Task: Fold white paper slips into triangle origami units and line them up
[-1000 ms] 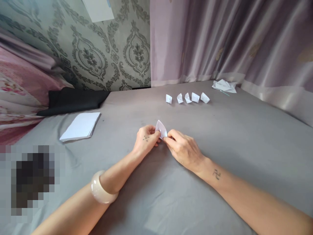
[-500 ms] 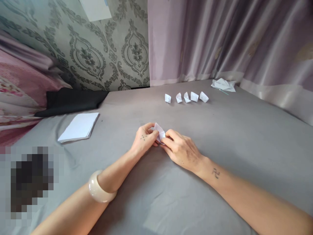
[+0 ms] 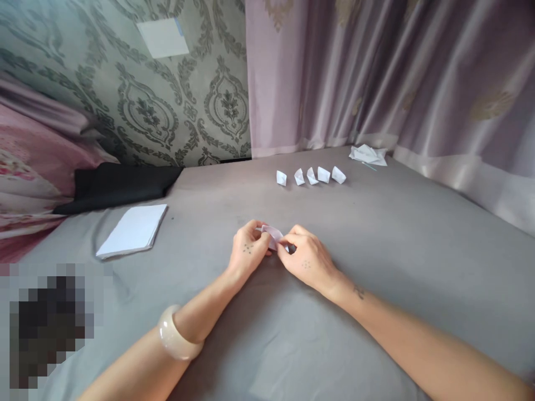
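A small folded piece of white paper (image 3: 273, 236) is held between both hands, low over the grey cloth (image 3: 217, 203). My left hand (image 3: 249, 249) is closed on its left side, the thumb lying over the near face. With thumb and forefinger, my right hand (image 3: 308, 254) pinches the right end of the paper. Fingers hide part of the folds, so I cannot tell its full shape. Beyond the hands stands a row of several small folded white paper pieces (image 3: 323, 175), boat-like in form.
To the left lies a stack of white paper sheets (image 3: 132, 231), with a folded black cloth (image 3: 121, 186) behind it. Loose white papers (image 3: 368, 155) and a thin greenish stick (image 3: 369, 166) are at the far right, near the purple curtain (image 3: 276, 83). A pixelated patch covers the lower left.
The right hand has turned, its thumb and forefinger now pinching the paper's right end. The paper has tilted from upright to a flatter angle. The whole view has shifted slightly upward.
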`<state>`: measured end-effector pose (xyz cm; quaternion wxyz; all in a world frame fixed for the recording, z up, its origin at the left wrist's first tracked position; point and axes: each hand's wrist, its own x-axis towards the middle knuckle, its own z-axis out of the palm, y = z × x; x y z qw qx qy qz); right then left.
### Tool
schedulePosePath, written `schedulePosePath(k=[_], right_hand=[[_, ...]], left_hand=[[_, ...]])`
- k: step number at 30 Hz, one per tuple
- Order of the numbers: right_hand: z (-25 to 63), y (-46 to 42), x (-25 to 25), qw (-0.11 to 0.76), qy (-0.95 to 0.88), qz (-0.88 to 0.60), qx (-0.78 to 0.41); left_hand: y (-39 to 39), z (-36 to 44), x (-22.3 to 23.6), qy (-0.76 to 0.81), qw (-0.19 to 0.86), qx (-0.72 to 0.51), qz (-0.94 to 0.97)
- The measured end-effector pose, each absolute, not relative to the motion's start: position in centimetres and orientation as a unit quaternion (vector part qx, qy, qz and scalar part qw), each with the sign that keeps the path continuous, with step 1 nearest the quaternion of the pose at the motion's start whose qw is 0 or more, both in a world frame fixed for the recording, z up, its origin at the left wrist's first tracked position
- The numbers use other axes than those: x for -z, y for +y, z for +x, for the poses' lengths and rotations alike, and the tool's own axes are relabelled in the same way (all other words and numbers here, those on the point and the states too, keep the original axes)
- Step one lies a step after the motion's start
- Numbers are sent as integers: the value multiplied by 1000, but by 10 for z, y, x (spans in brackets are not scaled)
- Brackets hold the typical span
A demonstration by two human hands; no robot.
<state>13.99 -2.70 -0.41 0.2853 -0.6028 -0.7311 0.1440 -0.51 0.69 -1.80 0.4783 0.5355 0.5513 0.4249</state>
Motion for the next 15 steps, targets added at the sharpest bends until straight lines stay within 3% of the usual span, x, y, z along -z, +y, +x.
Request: schedulePosePath(k=[6, 15], right_hand=[[137, -20, -1, 222, -728, -628, -163], [130, -18, -11, 99, -780, -612, -82]], left_hand=[[2, -3, 17, 559, 410, -397, 601], [5, -5, 24, 552, 386, -389, 628]])
